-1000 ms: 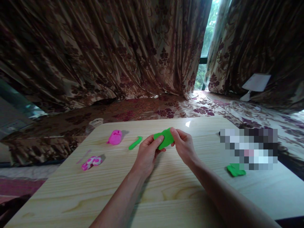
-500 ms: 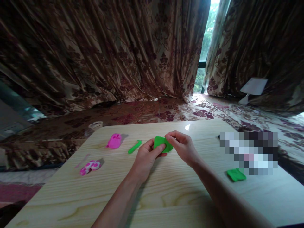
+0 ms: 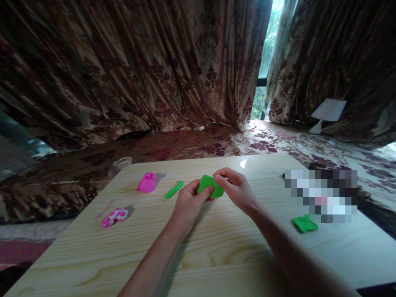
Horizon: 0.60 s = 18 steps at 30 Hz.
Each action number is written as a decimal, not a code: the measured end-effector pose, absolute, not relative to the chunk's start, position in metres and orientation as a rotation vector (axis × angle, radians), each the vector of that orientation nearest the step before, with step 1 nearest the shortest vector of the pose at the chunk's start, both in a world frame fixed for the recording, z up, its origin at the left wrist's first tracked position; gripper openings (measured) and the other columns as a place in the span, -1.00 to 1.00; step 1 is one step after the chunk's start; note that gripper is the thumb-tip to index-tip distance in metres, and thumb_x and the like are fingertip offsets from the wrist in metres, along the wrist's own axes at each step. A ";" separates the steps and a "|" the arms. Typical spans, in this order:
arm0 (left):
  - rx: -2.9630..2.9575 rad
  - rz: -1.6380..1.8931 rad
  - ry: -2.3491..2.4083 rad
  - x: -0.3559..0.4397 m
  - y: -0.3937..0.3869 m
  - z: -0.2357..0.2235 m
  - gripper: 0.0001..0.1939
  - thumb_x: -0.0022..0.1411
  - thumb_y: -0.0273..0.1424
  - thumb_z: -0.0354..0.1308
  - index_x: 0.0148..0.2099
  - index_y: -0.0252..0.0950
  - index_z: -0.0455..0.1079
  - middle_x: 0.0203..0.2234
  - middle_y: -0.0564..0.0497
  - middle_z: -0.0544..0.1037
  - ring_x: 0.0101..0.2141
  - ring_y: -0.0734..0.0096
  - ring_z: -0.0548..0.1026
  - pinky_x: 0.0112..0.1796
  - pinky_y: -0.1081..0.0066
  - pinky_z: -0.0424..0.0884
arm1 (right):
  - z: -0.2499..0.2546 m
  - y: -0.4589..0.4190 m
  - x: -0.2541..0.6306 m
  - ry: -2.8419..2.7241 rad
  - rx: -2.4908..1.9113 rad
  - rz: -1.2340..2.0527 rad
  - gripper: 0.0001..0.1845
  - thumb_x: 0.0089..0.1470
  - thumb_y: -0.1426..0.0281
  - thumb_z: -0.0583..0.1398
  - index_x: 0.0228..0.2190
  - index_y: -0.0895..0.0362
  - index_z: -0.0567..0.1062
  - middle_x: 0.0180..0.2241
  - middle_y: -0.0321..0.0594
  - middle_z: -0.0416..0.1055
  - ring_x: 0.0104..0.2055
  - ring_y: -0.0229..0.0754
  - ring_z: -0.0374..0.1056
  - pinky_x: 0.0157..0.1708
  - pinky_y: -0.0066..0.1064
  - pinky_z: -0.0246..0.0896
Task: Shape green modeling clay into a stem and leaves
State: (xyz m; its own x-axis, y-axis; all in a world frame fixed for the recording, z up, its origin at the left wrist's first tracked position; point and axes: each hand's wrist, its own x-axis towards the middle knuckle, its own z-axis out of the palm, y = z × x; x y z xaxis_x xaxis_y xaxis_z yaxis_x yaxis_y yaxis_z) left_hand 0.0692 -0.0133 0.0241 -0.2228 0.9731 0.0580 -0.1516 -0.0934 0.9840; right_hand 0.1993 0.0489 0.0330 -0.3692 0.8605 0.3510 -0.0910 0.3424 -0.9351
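A flat, roughly square piece of green modelling clay (image 3: 204,181) is held up above the table between my hands. My left hand (image 3: 189,205) grips it from the left, thumb pressed on its face and fingers behind. With thumb and fingertips together, my right hand (image 3: 235,185) pinches the upper right edge of the same piece. Left of my hands lies a slim green clay strip (image 3: 174,189), bent at its far end. On the right of the table rests a second flat green clay piece (image 3: 305,223).
On the wooden table (image 3: 222,255) lie a pink clay lump (image 3: 147,182) and a pink-and-white clay piece (image 3: 115,217). A pixelated object (image 3: 321,198) sits at the right edge. Behind stand a white lamp (image 3: 329,110) and patterned curtains (image 3: 173,66).
The whole view has shifted slightly. Both hands keep their hold on the green clay, with only a small change in the right fingertips along its edge.
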 end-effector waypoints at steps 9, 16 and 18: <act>1.009 1.504 1.188 0.073 -0.015 0.027 -0.76 -0.03 -0.33 0.27 -0.26 -0.32 0.49 -0.42 0.03 0.52 -0.39 0.43 0.45 -0.34 0.44 0.41 | 0.034 0.048 0.199 -1.619 -0.707 1.168 -0.79 0.01 0.27 0.16 -0.47 0.17 0.47 -0.45 -0.27 0.36 -0.41 -0.29 0.26 -0.45 -0.50 0.18; 1.001 1.481 1.188 0.073 -0.014 0.027 -0.75 0.00 -0.33 0.26 -0.23 -0.31 0.47 -0.39 0.03 0.51 -0.36 0.43 0.44 -0.33 0.44 0.41 | 0.035 0.049 0.199 -1.571 -0.726 1.181 -0.75 0.06 0.25 0.12 -0.43 0.17 0.48 -0.44 -0.26 0.38 -0.38 -0.28 0.27 -0.42 -0.49 0.18; 1.009 1.475 1.179 0.073 -0.014 0.027 -0.75 0.00 -0.34 0.26 -0.23 -0.31 0.47 -0.40 0.03 0.51 -0.36 0.42 0.44 -0.33 0.44 0.41 | 0.035 0.049 0.199 -1.596 -0.711 1.182 -0.76 0.04 0.25 0.15 -0.43 0.17 0.49 -0.43 -0.26 0.39 -0.38 -0.28 0.28 -0.43 -0.50 0.19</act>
